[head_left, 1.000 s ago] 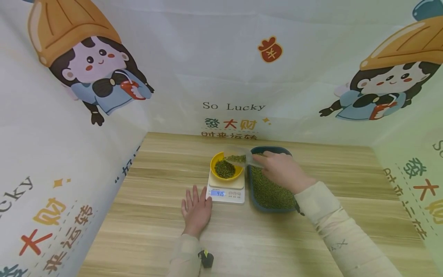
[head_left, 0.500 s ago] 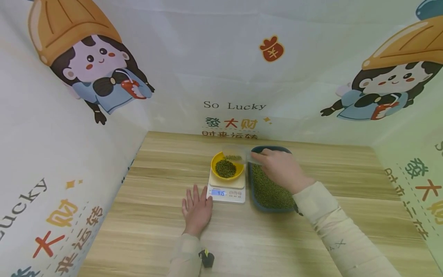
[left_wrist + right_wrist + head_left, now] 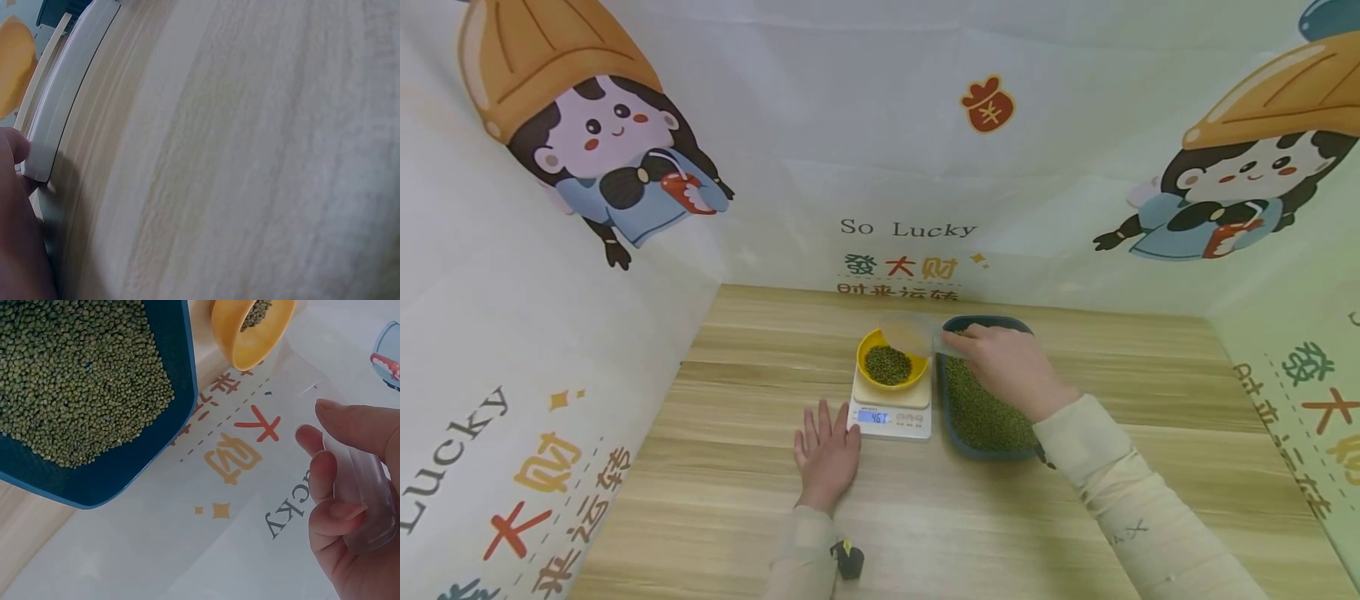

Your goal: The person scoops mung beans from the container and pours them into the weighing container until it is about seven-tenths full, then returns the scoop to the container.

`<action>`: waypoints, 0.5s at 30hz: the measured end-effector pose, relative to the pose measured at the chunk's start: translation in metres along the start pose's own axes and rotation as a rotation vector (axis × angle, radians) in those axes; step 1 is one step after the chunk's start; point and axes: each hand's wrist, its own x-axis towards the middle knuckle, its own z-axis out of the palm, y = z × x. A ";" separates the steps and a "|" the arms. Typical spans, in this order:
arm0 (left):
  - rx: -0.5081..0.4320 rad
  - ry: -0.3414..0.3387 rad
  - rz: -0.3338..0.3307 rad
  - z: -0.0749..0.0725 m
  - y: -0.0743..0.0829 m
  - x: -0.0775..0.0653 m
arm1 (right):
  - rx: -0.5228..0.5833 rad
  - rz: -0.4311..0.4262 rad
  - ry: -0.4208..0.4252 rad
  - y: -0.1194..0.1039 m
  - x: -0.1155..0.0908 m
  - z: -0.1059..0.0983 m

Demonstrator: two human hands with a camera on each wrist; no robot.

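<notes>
My right hand (image 3: pixel 1011 367) grips the handle of a clear plastic scoop (image 3: pixel 912 337). The scoop is tipped over the yellow bowl (image 3: pixel 920 372), and I see no beans in it now. Green mung beans (image 3: pixel 887 365) lie in the bowl, which sits on a white kitchen scale (image 3: pixel 916 431); its lit display reads roughly 467, any decimal point too small to tell. In the right wrist view my fingers curl round the clear handle (image 3: pixel 365 515). My left hand (image 3: pixel 830 468) lies on the table with fingers extended, touching the scale's left edge.
Right of the scale stands a dark blue tub (image 3: pixel 950 437) holding many mung beans (image 3: pixel 81 381), partly under my right hand. The wood-grain table (image 3: pixel 737 400) meets printed white cloth walls (image 3: pixel 790 167) at the back and sides.
Beans visible in the scoop earlier are gone from it, and the scale reading has risen from about 415 to about 467. Both hands have stayed nearly in place.
</notes>
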 end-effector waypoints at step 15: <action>-0.001 -0.004 0.005 -0.001 0.001 -0.001 | 0.166 0.136 -0.012 0.012 -0.018 0.004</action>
